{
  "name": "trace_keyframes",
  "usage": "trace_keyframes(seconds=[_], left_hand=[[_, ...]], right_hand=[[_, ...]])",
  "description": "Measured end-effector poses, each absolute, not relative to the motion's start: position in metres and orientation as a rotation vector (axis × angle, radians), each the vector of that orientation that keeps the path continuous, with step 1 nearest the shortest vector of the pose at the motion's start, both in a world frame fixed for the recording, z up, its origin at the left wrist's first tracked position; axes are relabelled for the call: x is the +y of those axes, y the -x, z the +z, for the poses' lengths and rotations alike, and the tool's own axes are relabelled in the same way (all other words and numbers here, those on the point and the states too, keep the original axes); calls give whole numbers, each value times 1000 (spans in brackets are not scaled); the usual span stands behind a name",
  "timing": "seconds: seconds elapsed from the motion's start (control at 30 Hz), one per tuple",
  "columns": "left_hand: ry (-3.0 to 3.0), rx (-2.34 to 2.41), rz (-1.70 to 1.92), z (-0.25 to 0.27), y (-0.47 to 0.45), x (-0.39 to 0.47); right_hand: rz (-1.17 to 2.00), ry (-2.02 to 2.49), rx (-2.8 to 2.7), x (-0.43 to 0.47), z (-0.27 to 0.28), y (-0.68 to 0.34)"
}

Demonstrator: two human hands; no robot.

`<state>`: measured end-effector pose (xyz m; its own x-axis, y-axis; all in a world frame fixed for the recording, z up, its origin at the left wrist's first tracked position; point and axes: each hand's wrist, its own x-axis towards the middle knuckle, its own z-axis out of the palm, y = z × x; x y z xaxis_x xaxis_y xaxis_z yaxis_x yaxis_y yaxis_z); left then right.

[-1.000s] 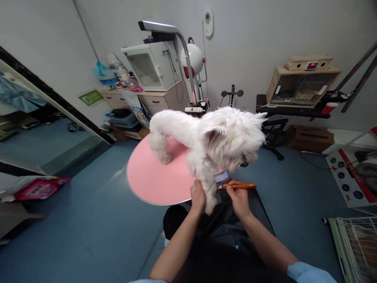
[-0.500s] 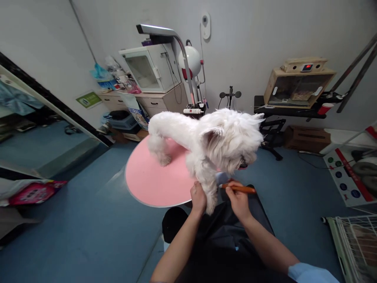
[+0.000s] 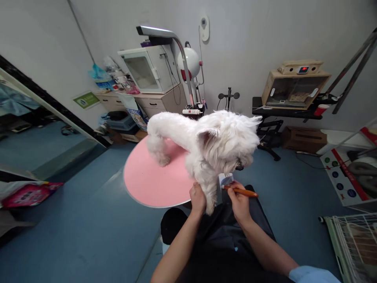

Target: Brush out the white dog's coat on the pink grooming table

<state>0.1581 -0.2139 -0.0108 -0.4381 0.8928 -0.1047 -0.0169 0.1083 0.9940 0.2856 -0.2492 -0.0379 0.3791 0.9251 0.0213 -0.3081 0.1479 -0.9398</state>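
Observation:
A white dog (image 3: pixel 182 127) stands on a round pink grooming table (image 3: pixel 156 184), its shaggy head turned to the right. My left hand (image 3: pixel 198 197) is closed around one of its front legs (image 3: pixel 210 192), and the paw hangs past the table's near edge. In my right hand (image 3: pixel 239 200) is a slicker brush (image 3: pixel 246 192) with an orange wooden handle. Its pale flat head lies just right of the lifted leg, a little apart from the fur. The fingertips of my left hand are partly hidden behind the leg.
A curved metal grooming arm (image 3: pixel 179 37) rises behind the dog. Beyond it a white cabinet (image 3: pixel 166 67) sits on drawers. A wooden glass-fronted box (image 3: pixel 294 92) and a red cup (image 3: pixel 321 109) rest on a black shelf. A wire crate (image 3: pixel 356 239) is at lower right.
The slicker brush has moved slightly right, away from the leg, and its head shows more. The dog's head has dipped a little. My left hand keeps its hold.

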Motion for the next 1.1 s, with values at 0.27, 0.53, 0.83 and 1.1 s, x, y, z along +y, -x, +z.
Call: trace_keyframes(seconds=[0.27,0.53,0.83,1.1], left_hand=[[-915,1596,1413,-16,-156,-212],[-903,1570,1437,-25,-162,-210],[-902,1584,1448,-17,-163,-208],[-903,1570,1405,-15,-163,-207]], right_hand=[[1013,1037,-768,-252,-45,-286],[1113,968,-814,-251,-36,-284],[1170,967,-670,-246,-39,-285],[1186,967,-660,-244,-36,-286]])
